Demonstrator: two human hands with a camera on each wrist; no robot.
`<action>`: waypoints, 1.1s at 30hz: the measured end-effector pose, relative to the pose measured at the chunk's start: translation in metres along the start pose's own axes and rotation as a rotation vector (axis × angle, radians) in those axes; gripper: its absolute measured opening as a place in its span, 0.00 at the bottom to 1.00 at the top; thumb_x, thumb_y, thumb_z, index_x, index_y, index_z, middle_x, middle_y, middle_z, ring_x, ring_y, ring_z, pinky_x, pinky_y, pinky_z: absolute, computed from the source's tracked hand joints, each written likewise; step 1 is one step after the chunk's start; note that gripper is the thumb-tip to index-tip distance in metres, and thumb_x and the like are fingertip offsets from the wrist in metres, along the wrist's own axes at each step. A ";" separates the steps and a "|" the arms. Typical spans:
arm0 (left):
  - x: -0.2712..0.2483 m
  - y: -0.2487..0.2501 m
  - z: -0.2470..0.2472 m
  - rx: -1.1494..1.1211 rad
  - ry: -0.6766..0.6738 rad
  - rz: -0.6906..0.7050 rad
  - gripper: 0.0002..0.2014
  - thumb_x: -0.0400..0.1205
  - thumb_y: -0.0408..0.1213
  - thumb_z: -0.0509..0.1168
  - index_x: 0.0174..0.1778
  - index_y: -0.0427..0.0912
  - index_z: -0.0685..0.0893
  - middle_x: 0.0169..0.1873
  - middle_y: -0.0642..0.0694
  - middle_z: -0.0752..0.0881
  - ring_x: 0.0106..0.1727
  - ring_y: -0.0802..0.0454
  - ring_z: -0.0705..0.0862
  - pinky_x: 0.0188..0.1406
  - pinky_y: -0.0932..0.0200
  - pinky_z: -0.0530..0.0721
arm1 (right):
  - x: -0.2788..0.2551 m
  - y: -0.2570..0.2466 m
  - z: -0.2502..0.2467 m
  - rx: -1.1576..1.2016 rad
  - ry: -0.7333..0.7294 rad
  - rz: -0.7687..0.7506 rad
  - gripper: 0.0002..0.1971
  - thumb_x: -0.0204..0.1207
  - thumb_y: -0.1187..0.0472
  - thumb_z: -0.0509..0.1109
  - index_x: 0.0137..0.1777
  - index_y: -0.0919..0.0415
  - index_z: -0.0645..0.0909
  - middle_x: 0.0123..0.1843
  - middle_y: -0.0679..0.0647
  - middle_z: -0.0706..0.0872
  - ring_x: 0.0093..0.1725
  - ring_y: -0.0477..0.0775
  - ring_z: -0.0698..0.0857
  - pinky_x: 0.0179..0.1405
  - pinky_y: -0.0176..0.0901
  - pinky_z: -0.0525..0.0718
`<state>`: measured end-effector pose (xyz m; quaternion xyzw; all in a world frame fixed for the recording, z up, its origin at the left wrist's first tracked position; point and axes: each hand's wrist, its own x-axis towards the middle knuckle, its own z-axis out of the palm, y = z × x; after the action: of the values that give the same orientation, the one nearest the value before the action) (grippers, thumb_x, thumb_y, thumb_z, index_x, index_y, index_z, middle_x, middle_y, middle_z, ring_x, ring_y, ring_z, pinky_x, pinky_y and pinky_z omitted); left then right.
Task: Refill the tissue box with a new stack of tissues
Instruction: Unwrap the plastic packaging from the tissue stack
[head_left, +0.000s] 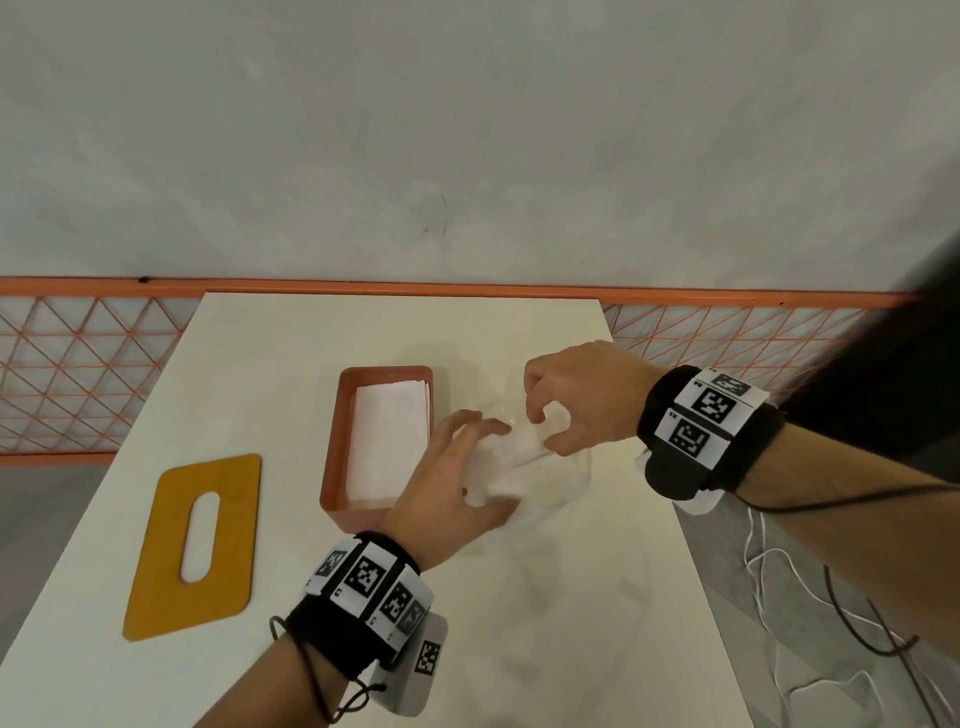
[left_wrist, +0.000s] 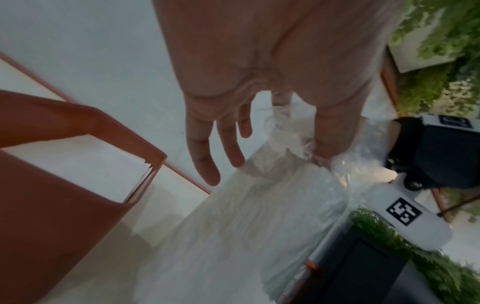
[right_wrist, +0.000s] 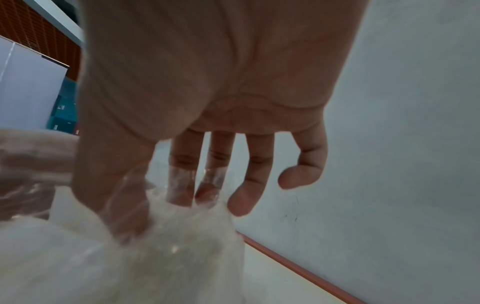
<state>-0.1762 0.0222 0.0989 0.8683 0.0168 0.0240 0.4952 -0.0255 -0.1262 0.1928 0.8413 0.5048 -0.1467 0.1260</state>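
An open orange tissue box stands mid-table with a white tissue stack inside. Just right of it lies a tissue pack in crinkled clear plastic wrap. My left hand holds the pack, thumb on its near side and outstretched fingers on its far side. My right hand pinches the plastic at the pack's far end with thumb and first two fingers. The film covers those fingertips.
The yellow slotted lid lies flat at the left of the white table. An orange mesh railing runs behind the table. Cables hang past the table's right edge, close to the pack.
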 end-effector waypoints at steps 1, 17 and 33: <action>0.001 0.000 0.000 -0.038 0.013 -0.009 0.33 0.71 0.44 0.78 0.69 0.60 0.71 0.70 0.59 0.68 0.65 0.70 0.72 0.57 0.78 0.76 | -0.002 0.000 -0.001 0.022 0.012 0.005 0.14 0.69 0.44 0.70 0.52 0.45 0.85 0.59 0.40 0.79 0.42 0.48 0.76 0.45 0.50 0.82; 0.021 -0.003 0.002 0.063 0.065 0.014 0.25 0.71 0.45 0.77 0.65 0.53 0.80 0.66 0.53 0.75 0.64 0.59 0.76 0.64 0.70 0.72 | -0.018 0.000 0.020 0.247 0.302 -0.088 0.15 0.67 0.42 0.67 0.46 0.50 0.85 0.66 0.47 0.66 0.46 0.55 0.84 0.40 0.54 0.87; 0.031 -0.006 -0.001 -0.203 0.094 -0.159 0.22 0.69 0.44 0.80 0.58 0.53 0.84 0.60 0.56 0.82 0.61 0.62 0.80 0.65 0.57 0.79 | -0.029 0.026 0.044 0.827 0.487 0.081 0.16 0.64 0.59 0.83 0.52 0.52 0.89 0.67 0.42 0.76 0.64 0.43 0.79 0.43 0.48 0.90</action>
<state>-0.1450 0.0279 0.0947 0.8075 0.1062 0.0269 0.5797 -0.0201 -0.1771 0.1647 0.8498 0.3858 -0.1290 -0.3351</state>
